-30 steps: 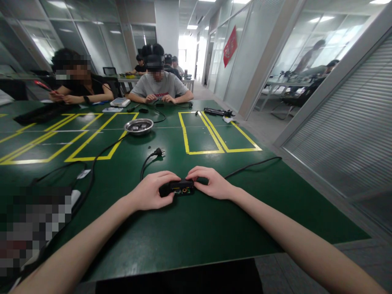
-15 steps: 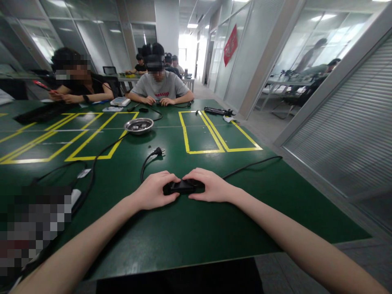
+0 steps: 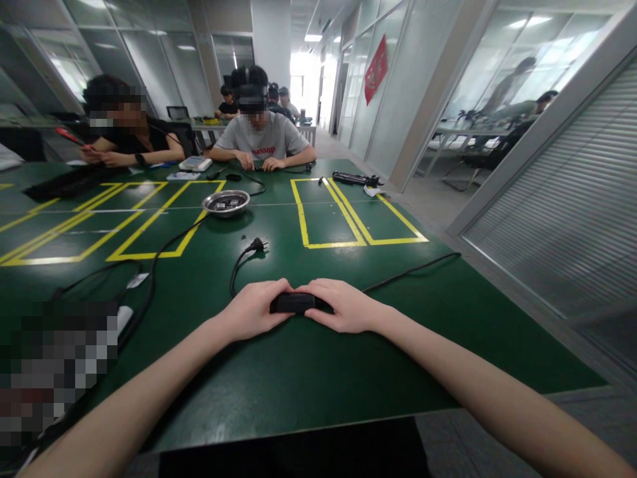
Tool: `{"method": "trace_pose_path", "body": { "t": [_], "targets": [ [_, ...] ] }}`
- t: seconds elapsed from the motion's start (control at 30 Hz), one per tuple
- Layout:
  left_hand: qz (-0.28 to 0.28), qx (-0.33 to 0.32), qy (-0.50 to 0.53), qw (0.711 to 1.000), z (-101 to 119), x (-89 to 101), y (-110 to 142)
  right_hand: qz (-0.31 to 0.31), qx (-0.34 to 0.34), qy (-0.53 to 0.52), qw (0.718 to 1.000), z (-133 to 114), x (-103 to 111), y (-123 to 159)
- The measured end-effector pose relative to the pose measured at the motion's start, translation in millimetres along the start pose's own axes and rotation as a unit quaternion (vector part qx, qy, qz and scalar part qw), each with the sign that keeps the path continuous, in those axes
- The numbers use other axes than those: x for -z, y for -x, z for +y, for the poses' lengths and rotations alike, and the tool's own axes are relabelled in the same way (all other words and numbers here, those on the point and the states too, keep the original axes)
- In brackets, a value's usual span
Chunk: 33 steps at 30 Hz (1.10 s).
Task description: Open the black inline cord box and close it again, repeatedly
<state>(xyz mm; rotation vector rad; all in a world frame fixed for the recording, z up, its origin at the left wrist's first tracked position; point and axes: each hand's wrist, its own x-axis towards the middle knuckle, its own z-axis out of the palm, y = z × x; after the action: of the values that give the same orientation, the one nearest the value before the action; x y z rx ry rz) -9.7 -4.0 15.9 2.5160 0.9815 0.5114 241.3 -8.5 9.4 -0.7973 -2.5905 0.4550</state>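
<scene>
Between my two hands is a black power adapter [image 3: 296, 303], its smooth side facing me just over the green table. My left hand [image 3: 259, 308] grips its left end, thumb and fingers wrapped round it. On the right end my right hand [image 3: 339, 305] is closed in the same way. The fingers of both hands nearly meet along the top edge. A black power plug [image 3: 257, 245] lies beyond my left hand, and its cord runs down behind that hand. A thin black cable [image 3: 413, 271] stretches off to the right from behind my right hand.
A metal bowl [image 3: 225, 203] with small metal parts stands farther back. Yellow tape outlines [image 3: 333, 245] mark the green table [image 3: 318, 392]. A folded black tripod-like thing [image 3: 355, 178] lies at the far right. Two people sit across, one in a grey shirt [image 3: 266, 136]. A blurred-out object [image 3: 60, 365] is at left.
A circuit board showed in the adapter's open side one second ago; now the black casing covers it. My right hand has moved inward over the adapter's right end, and both hands press round it.
</scene>
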Motion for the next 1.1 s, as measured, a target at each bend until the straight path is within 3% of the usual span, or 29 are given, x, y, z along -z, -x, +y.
{"method": "trace_pose_path", "body": {
  "t": [0.37, 0.57, 0.73, 0.87, 1.1],
  "targets": [
    [0.007, -0.087, -0.073, 0.994, -0.9, 3.5, 0.7, 0.003, -0.043, 0.019, 0.999, -1.1, -0.5, 1.6],
    [0.016, -0.087, -0.086, 0.992, 0.4, 2.9, 1.0, 0.027, -0.004, 0.036, 0.999, -0.2, -1.5, 1.9],
    [0.012, -0.052, -0.068, 0.996, 5.8, 4.2, 1.0, 0.058, 0.061, 0.101, 0.991, -0.3, -1.4, 3.0],
    [-0.029, 0.001, -0.024, 0.999, 10.5, 6.4, 0.0, 0.057, 0.138, 0.219, 0.964, -3.3, 2.1, 5.3],
    [-0.080, 0.044, 0.097, 0.991, 7.9, 14.3, -1.4, 0.111, 0.161, 0.283, 0.939, -5.6, -3.6, 6.9]
  ]
}}
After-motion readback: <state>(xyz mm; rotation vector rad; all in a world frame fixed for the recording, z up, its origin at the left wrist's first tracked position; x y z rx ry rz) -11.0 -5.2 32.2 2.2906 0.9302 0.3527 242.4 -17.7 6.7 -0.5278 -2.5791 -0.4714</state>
